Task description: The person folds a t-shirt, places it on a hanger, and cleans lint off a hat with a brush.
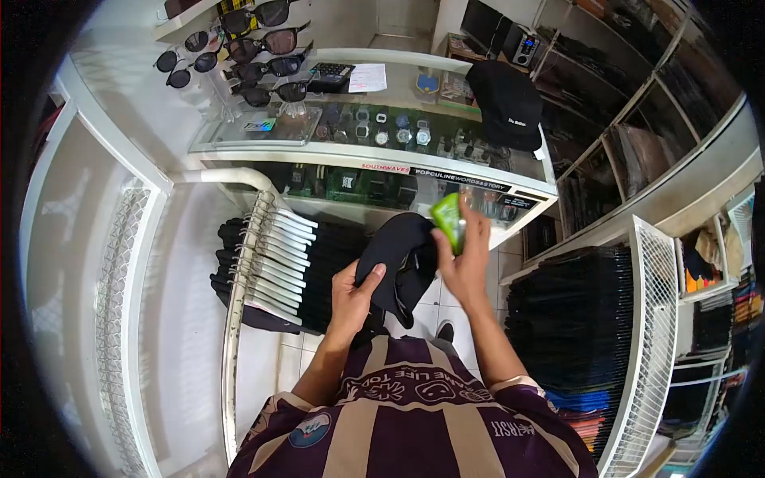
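Observation:
A black cap (pixel 390 259) is gripped by its side in my left hand (pixel 352 299), thumb on the outside and its hollow inside turned partly to the right. My right hand (pixel 464 267) is closed around a small bright green object (pixel 447 217) with rounded corners and a paler middle; motion blur keeps me from making out its kind. This green object sits right beside the cap's upper right edge. Both hands are in front of my chest, over the tiled floor.
Ahead stands a glass display counter (pixel 319 149) with watches inside. On it are sunglasses (pixel 279 66), a calculator (pixel 331 77), a paper (pixel 367 77) and another black cap (pixel 506 103). Hanging clothes (pixel 279 259) flank me at left, with more dark clothes (pixel 570 319) at right.

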`<move>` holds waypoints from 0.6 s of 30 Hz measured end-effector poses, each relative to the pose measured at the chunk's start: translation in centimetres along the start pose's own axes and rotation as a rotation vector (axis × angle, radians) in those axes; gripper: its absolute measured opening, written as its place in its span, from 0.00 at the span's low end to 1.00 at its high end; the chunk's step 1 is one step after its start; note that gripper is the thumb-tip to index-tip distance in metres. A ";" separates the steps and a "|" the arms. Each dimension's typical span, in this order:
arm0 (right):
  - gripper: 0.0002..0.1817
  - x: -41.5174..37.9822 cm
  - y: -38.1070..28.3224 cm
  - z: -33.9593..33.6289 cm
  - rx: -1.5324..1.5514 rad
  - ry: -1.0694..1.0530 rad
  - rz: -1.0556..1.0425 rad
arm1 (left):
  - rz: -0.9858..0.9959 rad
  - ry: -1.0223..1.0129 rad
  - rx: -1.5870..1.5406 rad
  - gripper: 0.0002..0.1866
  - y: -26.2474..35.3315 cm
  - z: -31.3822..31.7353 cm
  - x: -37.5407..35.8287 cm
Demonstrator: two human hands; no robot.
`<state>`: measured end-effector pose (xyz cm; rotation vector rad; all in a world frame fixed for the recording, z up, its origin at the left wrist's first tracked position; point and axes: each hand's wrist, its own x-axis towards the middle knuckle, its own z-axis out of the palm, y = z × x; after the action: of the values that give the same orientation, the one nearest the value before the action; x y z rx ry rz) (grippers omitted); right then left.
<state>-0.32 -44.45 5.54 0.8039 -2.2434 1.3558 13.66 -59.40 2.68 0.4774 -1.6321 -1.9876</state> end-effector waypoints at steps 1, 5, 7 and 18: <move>0.38 -0.7 -1.4 0.0 -0.019 -0.097 -0.072 | -0.063 -0.035 -0.008 0.07 -0.2 0.0 -0.2; 0.38 -1.9 -1.2 1.8 0.000 -0.180 -0.131 | -0.113 -0.095 -0.049 0.08 -0.6 0.3 -0.3; 0.36 -0.8 2.0 2.2 -0.043 -0.108 -0.002 | -0.092 -0.091 -0.059 0.08 -0.9 -0.4 -0.2; 0.35 -0.7 1.2 1.8 0.001 -0.151 -0.026 | -0.104 -0.098 -0.081 0.08 -0.4 -0.3 -0.8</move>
<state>-0.64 -45.42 3.54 0.9619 -2.3372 1.3248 14.38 -59.09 2.15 0.4484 -1.6065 -2.1761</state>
